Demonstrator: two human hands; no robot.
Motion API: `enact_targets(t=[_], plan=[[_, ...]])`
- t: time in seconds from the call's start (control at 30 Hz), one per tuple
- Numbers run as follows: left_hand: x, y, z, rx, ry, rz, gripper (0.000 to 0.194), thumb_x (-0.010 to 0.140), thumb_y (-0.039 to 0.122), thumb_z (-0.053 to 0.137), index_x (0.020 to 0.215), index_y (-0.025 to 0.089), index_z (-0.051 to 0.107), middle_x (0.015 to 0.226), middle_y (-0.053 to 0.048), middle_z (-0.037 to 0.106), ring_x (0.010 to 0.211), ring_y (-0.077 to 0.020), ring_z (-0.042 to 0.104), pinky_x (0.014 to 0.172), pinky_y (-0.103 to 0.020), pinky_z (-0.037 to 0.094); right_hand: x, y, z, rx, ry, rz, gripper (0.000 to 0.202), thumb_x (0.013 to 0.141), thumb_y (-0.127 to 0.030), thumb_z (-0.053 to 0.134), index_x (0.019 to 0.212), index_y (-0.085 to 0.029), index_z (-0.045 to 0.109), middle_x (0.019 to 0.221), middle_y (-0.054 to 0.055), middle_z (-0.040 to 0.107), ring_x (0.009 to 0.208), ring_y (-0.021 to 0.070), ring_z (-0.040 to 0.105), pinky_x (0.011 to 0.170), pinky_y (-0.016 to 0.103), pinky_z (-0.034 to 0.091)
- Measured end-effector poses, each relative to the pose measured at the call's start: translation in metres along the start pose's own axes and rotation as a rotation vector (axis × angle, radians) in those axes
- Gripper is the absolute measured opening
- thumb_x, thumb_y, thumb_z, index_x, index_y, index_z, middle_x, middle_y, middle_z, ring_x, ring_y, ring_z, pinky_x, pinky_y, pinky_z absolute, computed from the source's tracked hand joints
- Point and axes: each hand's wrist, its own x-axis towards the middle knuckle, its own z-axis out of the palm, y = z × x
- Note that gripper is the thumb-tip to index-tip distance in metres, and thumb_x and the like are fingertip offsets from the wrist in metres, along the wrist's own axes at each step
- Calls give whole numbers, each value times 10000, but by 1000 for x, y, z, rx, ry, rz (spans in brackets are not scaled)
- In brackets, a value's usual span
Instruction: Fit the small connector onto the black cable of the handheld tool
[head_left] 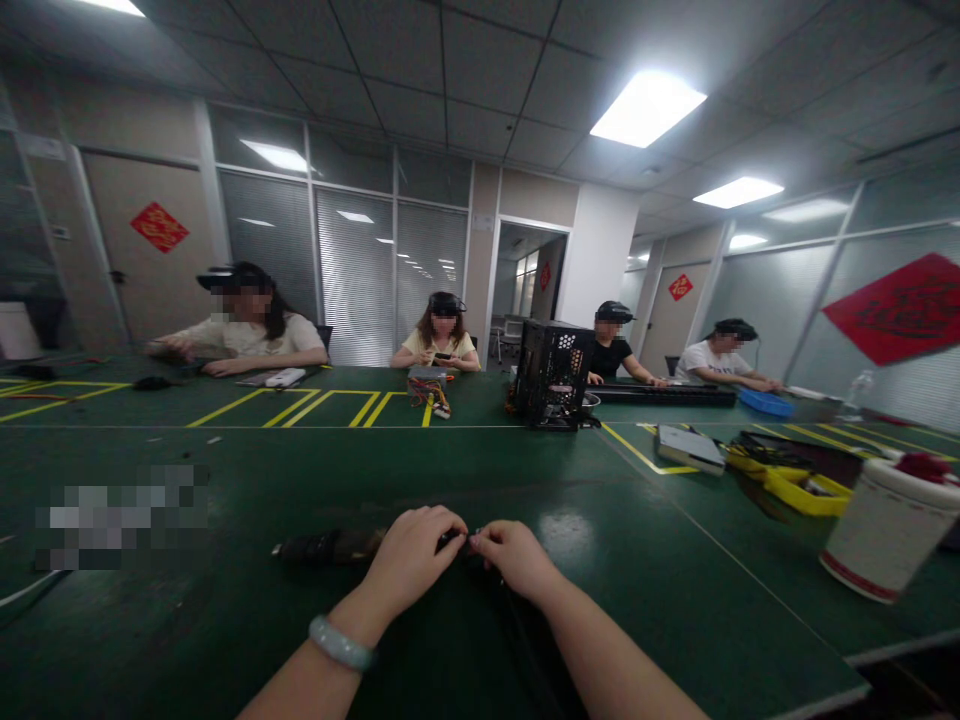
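A dark tool with a metal tip [324, 547], which looks like an electric screwdriver, lies on the green table with its tip to the left. My left hand [416, 550] is closed over its rear end, a bracelet [341, 643] on that wrist. Fingertip to fingertip with it, my right hand [517, 555] pinches something small and dark at the tool's back end. What it is stays too small to make out. Below my right hand a dark cable-like strip [517, 630] runs toward the table's near edge, hard to see against the dark surface.
A black computer case [553, 375] stands ahead on the green table [285, 470]. Left of it sits a power supply with loose wires [431, 385]. On the right are a silver drive [688, 449], a yellow bin [806, 495] and a white bucket [892, 530]. Several people sit along the far side.
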Motion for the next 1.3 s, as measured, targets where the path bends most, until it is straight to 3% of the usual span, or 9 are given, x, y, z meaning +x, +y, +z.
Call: enact_targets(t=[0.83, 1.3], plan=[[-1, -2, 2, -26, 33, -10, 234, 933, 374, 441, 978, 266, 643, 1003, -5, 653, 942, -202, 572, 830, -338, 383, -2, -2, -2, 7, -12, 20, 276, 892, -386, 557, 875, -152, 702, 634, -7, 585, 480, 73, 479, 420, 166, 335], [0, 0, -1, -1, 30, -11, 229, 914, 283, 430, 983, 259, 647, 1003, 0, 657, 945, -190, 574, 837, -328, 374, 3, 5, 1, -4, 2, -13, 257, 882, -365, 558, 832, -160, 706, 608, -11, 583, 477, 77, 484, 425, 169, 332]])
